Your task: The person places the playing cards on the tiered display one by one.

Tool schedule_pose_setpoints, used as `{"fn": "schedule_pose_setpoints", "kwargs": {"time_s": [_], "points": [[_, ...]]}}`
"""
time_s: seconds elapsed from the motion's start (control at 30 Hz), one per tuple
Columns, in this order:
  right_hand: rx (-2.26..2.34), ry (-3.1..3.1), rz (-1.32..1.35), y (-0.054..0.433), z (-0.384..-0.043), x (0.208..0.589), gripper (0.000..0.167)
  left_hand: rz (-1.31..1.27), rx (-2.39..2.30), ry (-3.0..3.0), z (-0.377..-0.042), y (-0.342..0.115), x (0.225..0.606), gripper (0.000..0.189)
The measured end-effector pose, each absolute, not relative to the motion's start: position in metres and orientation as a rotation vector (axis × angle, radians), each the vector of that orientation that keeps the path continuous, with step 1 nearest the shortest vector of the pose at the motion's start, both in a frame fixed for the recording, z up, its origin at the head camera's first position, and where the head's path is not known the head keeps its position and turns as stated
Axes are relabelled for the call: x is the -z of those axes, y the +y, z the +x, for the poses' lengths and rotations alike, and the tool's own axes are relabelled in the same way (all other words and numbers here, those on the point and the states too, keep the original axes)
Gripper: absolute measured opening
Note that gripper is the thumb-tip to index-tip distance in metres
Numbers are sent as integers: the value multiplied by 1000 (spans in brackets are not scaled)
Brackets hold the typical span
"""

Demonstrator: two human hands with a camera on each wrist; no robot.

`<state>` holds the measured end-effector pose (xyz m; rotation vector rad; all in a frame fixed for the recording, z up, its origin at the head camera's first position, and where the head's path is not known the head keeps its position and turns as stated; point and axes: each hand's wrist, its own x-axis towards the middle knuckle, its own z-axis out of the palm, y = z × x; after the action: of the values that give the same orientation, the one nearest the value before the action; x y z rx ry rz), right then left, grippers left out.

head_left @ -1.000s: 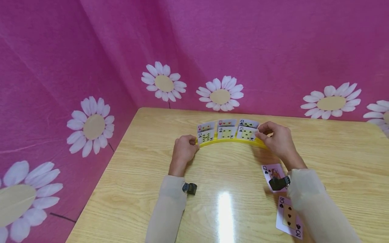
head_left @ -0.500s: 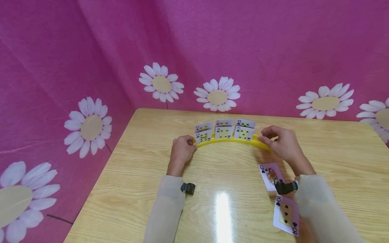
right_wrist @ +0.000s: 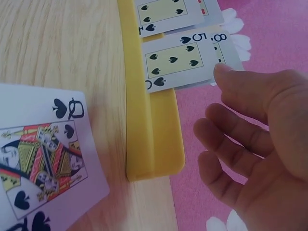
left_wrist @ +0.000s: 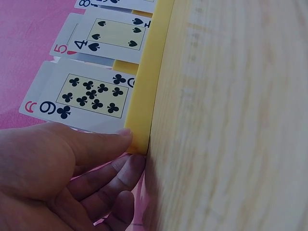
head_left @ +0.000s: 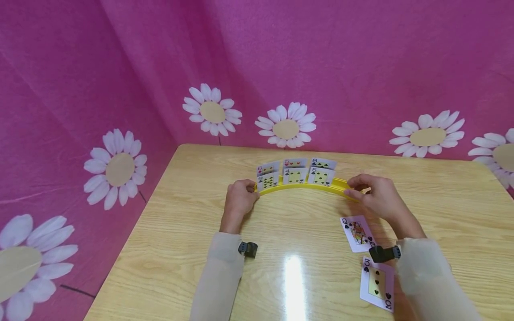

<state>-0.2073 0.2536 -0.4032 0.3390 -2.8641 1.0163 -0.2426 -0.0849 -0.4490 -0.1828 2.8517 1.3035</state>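
Observation:
A curved yellow card holder (head_left: 305,186) stands on the table, bearing playing cards in two rows. In front are the nine of clubs (left_wrist: 94,96), four of spades (left_wrist: 113,36) and five of spades (right_wrist: 173,60); a red six (head_left: 267,167), a red five (head_left: 295,162) and a black eight (head_left: 322,163) stand behind. My left hand (head_left: 241,196) pinches the holder's left end between thumb and fingers. My right hand (head_left: 379,196) is at the right end, fingers loosely bent and holding nothing; in the right wrist view they are beside the holder.
A queen of spades (head_left: 356,232) and a three of spades (head_left: 377,283) lie face up on the wooden table (head_left: 180,267), near my right forearm. A pink cloth with daisies (head_left: 341,67) hangs behind the table and along its left side.
My right hand has left the edge of the right-hand cards and moved right along the holder. My left hand keeps its hold. The head view has shifted slightly.

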Motion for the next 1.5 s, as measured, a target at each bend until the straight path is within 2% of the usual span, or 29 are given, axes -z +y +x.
{"fn": "schedule_pose_setpoints", "kwargs": {"time_s": [0.2, 0.77, 1.5], "points": [[-1004, -2869, 397, 259, -204, 408, 23, -180, -1296, 2855, -243, -85, 448, 32], [-1009, -3069, 232, 269, -192, 418, 32, -168, -1286, 2862, -240, -85, 448, 33], [-982, -3208, 183, 278, -187, 434, 38, -178, -1294, 2847, -241, -85, 447, 34]]}}
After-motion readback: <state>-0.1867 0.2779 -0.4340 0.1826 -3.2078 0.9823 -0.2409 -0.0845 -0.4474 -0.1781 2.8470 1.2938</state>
